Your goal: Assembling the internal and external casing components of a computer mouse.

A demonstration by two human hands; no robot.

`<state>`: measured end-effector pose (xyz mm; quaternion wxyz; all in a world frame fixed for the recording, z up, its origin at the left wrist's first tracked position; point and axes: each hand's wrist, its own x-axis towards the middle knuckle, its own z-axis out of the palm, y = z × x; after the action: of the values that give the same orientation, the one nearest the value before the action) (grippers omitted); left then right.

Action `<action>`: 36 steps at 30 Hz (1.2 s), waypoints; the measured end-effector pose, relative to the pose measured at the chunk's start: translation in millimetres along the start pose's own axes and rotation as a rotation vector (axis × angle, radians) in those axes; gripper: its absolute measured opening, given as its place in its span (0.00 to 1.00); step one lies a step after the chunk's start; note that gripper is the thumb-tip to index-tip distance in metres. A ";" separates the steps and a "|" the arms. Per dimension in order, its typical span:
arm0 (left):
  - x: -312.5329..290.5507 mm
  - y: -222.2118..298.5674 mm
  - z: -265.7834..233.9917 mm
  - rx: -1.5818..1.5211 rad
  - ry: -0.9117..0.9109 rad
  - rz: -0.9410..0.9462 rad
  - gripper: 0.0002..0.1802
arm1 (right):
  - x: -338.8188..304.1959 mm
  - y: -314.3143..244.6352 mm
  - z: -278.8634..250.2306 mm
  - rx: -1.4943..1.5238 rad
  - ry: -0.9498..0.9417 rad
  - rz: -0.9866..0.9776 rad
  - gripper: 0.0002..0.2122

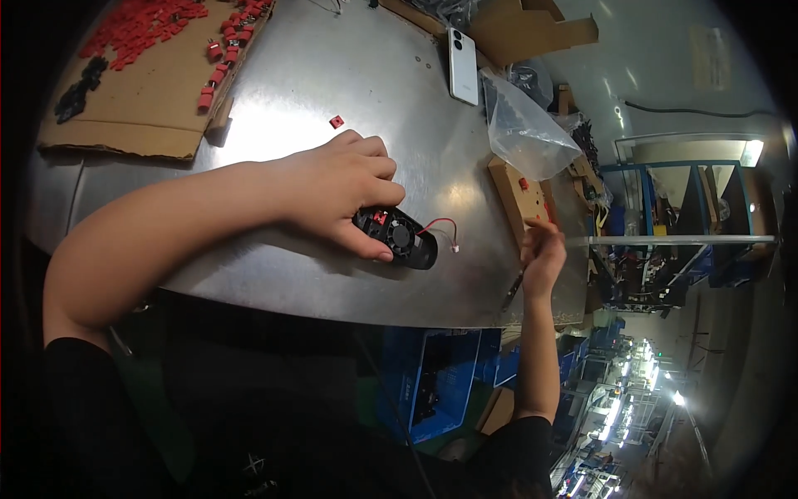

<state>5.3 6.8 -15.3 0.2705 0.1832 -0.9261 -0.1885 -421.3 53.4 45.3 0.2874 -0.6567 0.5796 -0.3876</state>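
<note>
Fan housing (402,239), in left grip (356,190), end protruding

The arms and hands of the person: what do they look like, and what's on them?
The left hand and right hand are bare, with no gloves, and I see no watch or bracelet. Both the left black cloth sleeve and right black cloth sleeve are short, ending near the elbows.

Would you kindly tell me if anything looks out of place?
One small red part lies alone on the metal table beyond the left hand, perhaps stray, as the red pile sits on the cardboard.
</note>
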 end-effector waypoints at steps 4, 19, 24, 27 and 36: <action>-4.4 4.0 -4.2 0.005 -0.006 -0.021 0.35 | -15.5 -7.6 12.9 0.526 0.295 0.350 0.25; -2.9 0.7 2.2 0.070 -0.030 -0.038 0.40 | -43.7 -10.2 102.7 -0.943 0.060 -0.167 0.35; -5.5 1.0 3.7 0.077 -0.059 -0.050 0.42 | -39.8 -5.3 101.4 -0.574 0.070 -0.200 0.29; -7.3 7.1 6.2 0.080 0.012 -0.038 0.38 | -40.5 -3.6 92.3 -0.569 -0.009 -0.218 0.35; -8.2 8.7 1.0 0.098 -0.022 -0.047 0.39 | -39.7 -6.0 99.9 -0.667 0.036 -0.282 0.37</action>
<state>9.1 18.1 -15.7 0.2466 0.2160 -0.9325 -0.1513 -335.0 86.2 -10.2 -0.0093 -0.7810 0.5828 -0.2243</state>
